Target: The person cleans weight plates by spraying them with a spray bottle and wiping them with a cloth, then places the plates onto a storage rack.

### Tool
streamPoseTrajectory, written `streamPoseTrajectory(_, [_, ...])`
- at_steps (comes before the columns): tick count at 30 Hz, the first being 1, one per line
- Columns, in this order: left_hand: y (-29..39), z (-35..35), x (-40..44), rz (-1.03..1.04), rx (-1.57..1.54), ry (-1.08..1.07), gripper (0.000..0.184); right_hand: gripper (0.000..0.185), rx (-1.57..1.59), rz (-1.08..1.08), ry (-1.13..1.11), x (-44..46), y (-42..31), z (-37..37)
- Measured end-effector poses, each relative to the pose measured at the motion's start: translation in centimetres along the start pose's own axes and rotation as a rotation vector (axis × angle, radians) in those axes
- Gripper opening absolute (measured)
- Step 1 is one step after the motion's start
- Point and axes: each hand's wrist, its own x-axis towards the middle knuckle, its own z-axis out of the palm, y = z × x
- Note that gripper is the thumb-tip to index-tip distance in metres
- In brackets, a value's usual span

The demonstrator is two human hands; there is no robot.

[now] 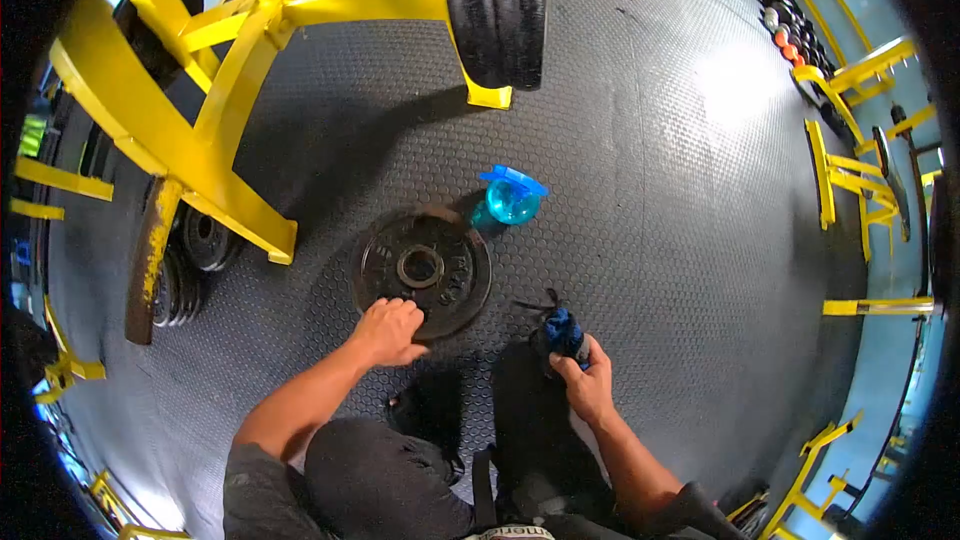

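A dark round weight plate [460, 285] lies flat on the floor, a ring around its centre hole. At its near left rim is my left hand [388, 332], fingers bent over the edge and thumb apart; the fingertips are hidden. Closed around a bunched blue and black cloth item [564, 332] is my right hand [588, 380]. Dark strings stick out from the far end of that item, and its exact kind is unclear. Just beyond the plate, to the right, rests a turquoise bottle [512, 202] with a blue top.
A yellow weight machine [220, 155] stands ahead and left, with a black plate [495, 10] mounted high. More plates [205, 240] sit by its left leg. Yellow racks [850, 180] and a row of dumbbells [790, 35] line the right side. Black textured matting [680, 270] covers the floor.
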Motion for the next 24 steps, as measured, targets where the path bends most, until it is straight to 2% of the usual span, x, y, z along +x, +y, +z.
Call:
streamPoseTrajectory(2, [1.9,-3.4,-1.0,0.016,-0.075,0.037,0.042,0.028,0.104,-0.007,0.035,-0.7,-0.2,0.1])
streamPoseTrajectory(4, [3.2,-7.6,-1.6,-0.068,-0.267,0.052,0.046,0.028,0.146,-0.001,0.019,-0.8,0.3,0.7])
streamPoseTrajectory(5, [3.5,-9.4,-1.4,-0.09,-0.348,0.125,0.046,0.029,0.173,-0.011,0.0,-0.9,0.6,1.2])
streamPoseTrajectory(7, [3.3,-12.6,-0.9,-0.359,-0.462,0.02,0.048,0.033,0.249,0.005,-0.035,-0.5,1.2,3.0])
streamPoseTrajectory(8, [2.9,-12.5,-0.7,-0.448,-0.519,0.043,0.055,0.035,0.259,-0.03,-0.041,-0.4,1.4,4.4])
streamPoseTrajectory(9, [2.3,-11.9,-0.8,-0.443,-0.502,0.032,0.055,0.037,0.265,-0.066,-0.041,-0.3,1.5,5.6])
streamPoseTrajectory(11, [0.7,-9.5,-1.0,-0.608,-0.563,0.3,0.062,0.047,0.151,-0.173,-0.057,-0.2,0.1,7.4])
streamPoseTrajectory(12, [-0.8,-8.5,-0.9,-0.683,-0.55,0.292,0.067,0.046,0.039,-0.308,-0.062,0.1,-0.4,8.2])
streamPoseTrajectory(13, [-0.7,-8.7,-1.0,-0.71,-0.526,0.404,0.069,0.049,0.086,-0.322,-0.109,0.9,0.3,9.4])
streamPoseTrajectory(14, [-0.4,-9.6,-0.7,-0.712,-0.491,0.422,0.069,0.056,0.008,-0.517,-0.096,1.8,-0.3,10.4])
streamPoseTrajectory(15, [0.1,-10.9,-0.1,-0.875,-0.84,0.262,0.06,0.064,-0.091,-0.72,-0.064,2.5,-2.3,11.1])
streamPoseTrajectory(17, [-3.4,-7.8,-0.6,-0.508,-0.669,0.584,0.052,0.067,-0.092,-0.819,-0.121,4.5,-4.1,14.1])
streamPoseTrajectory(19, [-6.2,-5.3,-1.9,-0.439,-0.343,0.614,0.051,0.065,-0.141,-1.009,-0.204,5.7,-5.0,18.0])
streamPoseTrajectory(20, [-4.8,-6.6,-1.5,-0.51,-0.58,0.613,0.053,0.064,-0.07,-0.996,-0.202,6.1,-4.8,19.9])
streamPoseTrajectory(21, [-3.8,-7.5,-1.4,-0.513,-0.576,0.608,0.053,0.063,-0.002,-0.985,-0.2,6.7,-4.2,21.3])
streamPoseTrajectory(23, [-2.5,-8.5,-1.7,-0.698,-1.198,0.471,0.052,0.058,0.072,-0.947,-0.144,9.9,-1.7,23.2])
streamPoseTrajectory(24, [-1.7,-8.5,-1.3,-0.599,-1.086,0.591,0.049,0.053,0.121,-0.714,-0.102,10.7,-0.6,24.1])
